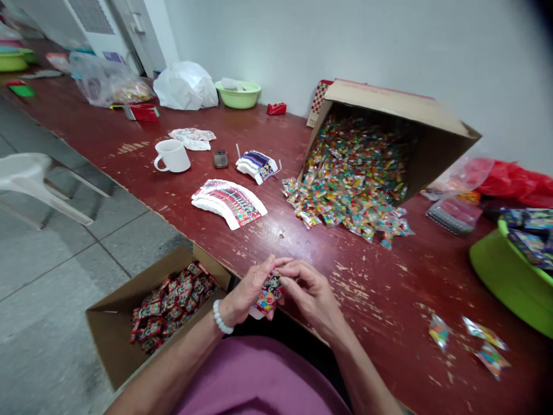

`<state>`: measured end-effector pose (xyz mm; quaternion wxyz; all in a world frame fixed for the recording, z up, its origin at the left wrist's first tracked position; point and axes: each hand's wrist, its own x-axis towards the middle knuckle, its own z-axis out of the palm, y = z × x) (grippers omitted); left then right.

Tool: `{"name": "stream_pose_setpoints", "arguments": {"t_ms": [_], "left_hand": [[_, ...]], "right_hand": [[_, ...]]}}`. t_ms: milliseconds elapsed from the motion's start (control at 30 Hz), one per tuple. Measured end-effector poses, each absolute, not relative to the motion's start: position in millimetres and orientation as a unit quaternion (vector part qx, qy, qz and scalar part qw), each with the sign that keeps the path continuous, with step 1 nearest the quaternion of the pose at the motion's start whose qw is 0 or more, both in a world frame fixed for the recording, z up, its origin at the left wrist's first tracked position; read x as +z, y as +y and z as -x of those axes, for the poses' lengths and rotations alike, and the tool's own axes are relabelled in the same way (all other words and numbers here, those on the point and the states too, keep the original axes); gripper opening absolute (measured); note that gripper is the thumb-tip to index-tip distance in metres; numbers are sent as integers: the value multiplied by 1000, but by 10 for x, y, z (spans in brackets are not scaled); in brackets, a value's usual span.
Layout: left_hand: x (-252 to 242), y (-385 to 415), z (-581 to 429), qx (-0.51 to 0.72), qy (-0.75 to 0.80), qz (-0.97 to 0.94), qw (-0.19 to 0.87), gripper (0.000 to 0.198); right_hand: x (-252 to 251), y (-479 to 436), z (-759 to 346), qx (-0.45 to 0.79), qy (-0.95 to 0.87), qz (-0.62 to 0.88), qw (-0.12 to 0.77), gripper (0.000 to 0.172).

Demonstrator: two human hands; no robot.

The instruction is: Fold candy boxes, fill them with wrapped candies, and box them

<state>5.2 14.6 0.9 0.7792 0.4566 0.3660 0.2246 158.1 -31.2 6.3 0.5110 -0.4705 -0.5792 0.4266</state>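
Observation:
Close to my body, at the table's front edge, my left hand point(250, 288) is wrapped round a small printed candy box point(268, 293) in red, black and mixed colours. A white flap sticks out at its lower end. The fingers of my right hand point(309, 291) pinch the upper end of the same box. Beyond my hands lies a fanned stack of flat printed boxes point(228, 203). A smaller purple stack point(258, 165) lies behind it. Wrapped candies point(349, 196) spill from a tipped cardboard box point(436, 150) onto the table.
Below the table at left, an open carton point(103, 334) holds many filled red boxes point(168, 305). A white mug point(173, 156) stands near the left edge. A green basin point(492, 271) with purple packs is at right, near several loose candies point(439, 332). A white stool point(34, 176) stands left.

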Motion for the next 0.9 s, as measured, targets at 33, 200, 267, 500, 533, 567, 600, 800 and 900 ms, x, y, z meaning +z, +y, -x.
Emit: {"name": "stream_pose_setpoints", "arguments": {"t_ms": [33, 200, 267, 500, 533, 567, 600, 800, 900], "left_hand": [[-5, 140, -63, 233, 365, -451, 781, 62], [-17, 161, -69, 272, 368, -391, 798, 46], [10, 186, -22, 288, 368, -354, 810, 40], [-53, 147, 311, 254, 350, -361, 826, 41], [-81, 140, 355, 256, 355, -363, 823, 42], [-103, 139, 392, 262, 364, -362, 817, 43], [-116, 147, 421, 270, 375, -359, 811, 45], [-26, 328, 420, 299, 406, -360, 785, 42], [16, 410, 358, 327, 432, -365, 757, 36]], "right_hand": [[35, -309, -1575, 394, -595, 486, 505, 13], [-114, 50, -1792, 361, -627, 565, 397, 23], [-170, 343, -1986, 229, -612, 642, 402, 23], [-443, 1015, -2374, 157, -550, 701, 427, 29], [-473, 1024, -2391, 164, -539, 702, 435, 22], [-493, 1015, -2407, 172, -527, 703, 446, 17], [-503, 990, -2422, 183, -513, 703, 458, 16], [-320, 543, -2395, 297, -433, 665, 531, 39], [-154, 235, -2262, 423, -359, 595, 582, 37]]}}
